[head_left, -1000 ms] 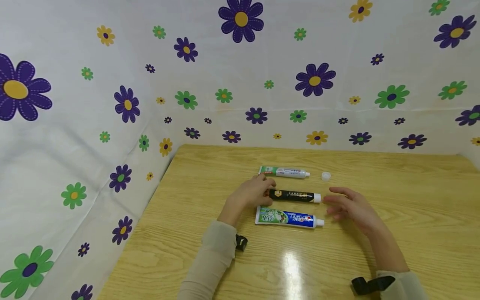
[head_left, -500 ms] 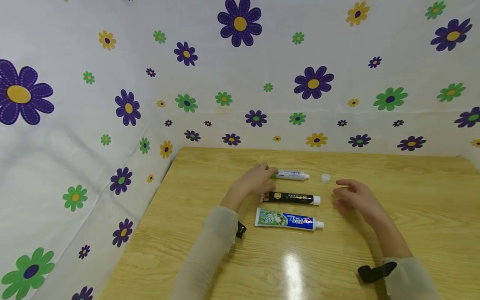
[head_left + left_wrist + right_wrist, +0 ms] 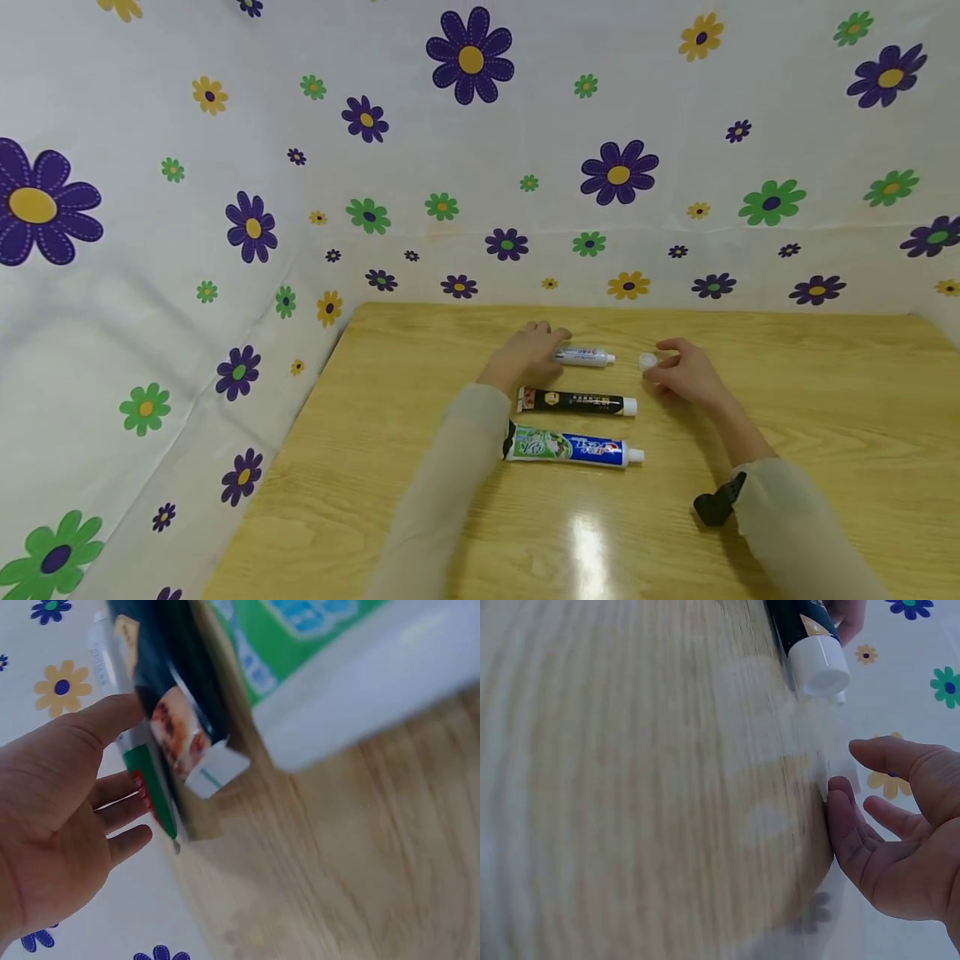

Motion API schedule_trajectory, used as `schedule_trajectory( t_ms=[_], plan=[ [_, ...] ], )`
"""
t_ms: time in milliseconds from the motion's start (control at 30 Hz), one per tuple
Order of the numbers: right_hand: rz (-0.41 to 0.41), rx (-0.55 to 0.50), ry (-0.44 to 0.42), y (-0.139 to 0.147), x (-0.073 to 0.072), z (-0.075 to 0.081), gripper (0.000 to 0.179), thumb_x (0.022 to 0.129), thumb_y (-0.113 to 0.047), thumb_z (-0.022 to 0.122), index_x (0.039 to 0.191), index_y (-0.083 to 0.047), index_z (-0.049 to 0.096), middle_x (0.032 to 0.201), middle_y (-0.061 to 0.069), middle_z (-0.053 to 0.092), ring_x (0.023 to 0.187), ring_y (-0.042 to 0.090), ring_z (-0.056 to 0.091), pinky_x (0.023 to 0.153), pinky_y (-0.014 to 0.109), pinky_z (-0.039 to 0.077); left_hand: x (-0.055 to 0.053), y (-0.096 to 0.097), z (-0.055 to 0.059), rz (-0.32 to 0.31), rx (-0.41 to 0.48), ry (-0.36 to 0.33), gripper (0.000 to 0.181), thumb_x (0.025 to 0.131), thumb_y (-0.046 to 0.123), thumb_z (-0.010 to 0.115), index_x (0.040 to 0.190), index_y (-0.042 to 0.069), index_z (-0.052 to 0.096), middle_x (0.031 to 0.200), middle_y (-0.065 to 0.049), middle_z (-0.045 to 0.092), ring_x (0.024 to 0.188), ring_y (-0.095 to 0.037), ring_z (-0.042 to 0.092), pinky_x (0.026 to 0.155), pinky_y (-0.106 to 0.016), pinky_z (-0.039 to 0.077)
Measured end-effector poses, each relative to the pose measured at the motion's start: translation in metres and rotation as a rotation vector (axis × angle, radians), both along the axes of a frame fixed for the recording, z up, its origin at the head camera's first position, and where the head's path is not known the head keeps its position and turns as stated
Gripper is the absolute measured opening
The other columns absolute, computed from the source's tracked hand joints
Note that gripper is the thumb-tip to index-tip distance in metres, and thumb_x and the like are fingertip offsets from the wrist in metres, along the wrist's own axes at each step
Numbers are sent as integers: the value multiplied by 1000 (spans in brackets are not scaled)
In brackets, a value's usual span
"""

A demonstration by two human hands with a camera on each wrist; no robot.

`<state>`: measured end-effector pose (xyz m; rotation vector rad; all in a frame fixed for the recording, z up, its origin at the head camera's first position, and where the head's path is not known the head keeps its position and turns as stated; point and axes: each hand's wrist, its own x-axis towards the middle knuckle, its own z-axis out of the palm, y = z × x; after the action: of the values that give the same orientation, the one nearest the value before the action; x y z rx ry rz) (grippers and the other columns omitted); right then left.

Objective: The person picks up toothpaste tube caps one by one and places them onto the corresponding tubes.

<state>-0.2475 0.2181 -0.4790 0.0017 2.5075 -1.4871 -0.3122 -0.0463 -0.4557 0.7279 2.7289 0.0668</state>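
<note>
In the head view my left hand point(image 3: 525, 357) is at the far silver-and-green toothpaste tube point(image 3: 585, 357), covering its left end. The left wrist view shows the thumb and fingers on either side of this tube, loosely spread; firm contact is not visible. Just right of its nozzle lies a small translucent cap point(image 3: 647, 361). My right hand point(image 3: 686, 375) is at this cap, its fingers parted around it. In the right wrist view the thumb point(image 3: 885, 755) and index finger stand apart, with the faint cap between them.
A black toothpaste tube point(image 3: 577, 402) with a white cap lies nearer, parallel to the silver one. Closer still is a blue-and-green toothpaste tube point(image 3: 573, 447). All rest on a wood-grain table point(image 3: 420, 375). A flower-patterned sheet point(image 3: 420, 167) hangs behind and at the left.
My left hand has moved from the black tube back to the silver-and-green tube. My right hand has moved from beside the black tube's cap to the small translucent cap.
</note>
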Motion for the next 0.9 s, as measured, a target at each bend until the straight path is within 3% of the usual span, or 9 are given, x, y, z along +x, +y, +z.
schedule_trajectory(
  t_ms=[167,500,733,900],
  plan=[
    [17,53,-1,-10,-8,1,67,88,-13,71,140,13,37,96,17,57,64,13,57,58,27,53,-3,3,-5,4,-15,-8,55,100,37,58,151,28,39,145,-7,42,133,-25,39,112,-43,34],
    [4,96,43,-8,-6,4,48,89,-15,70,121,15,51,91,14,54,62,12,54,55,26,49,-6,9,-4,-28,-16,10,45,99,36,60,142,25,50,133,-5,50,117,-21,48,99,-40,43],
    [-23,69,33,-8,-2,5,47,92,-14,67,125,14,49,104,22,56,73,15,59,59,25,53,-8,8,-6,-30,0,0,44,99,34,61,141,24,52,122,-4,53,101,-17,50,89,-35,46],
    [-46,36,45,-4,1,7,53,93,-18,66,132,13,47,115,30,57,77,18,64,64,25,55,-7,6,-4,1,74,-4,47,98,34,63,142,23,51,123,-5,53,99,-17,52,89,-35,48]
  ],
)
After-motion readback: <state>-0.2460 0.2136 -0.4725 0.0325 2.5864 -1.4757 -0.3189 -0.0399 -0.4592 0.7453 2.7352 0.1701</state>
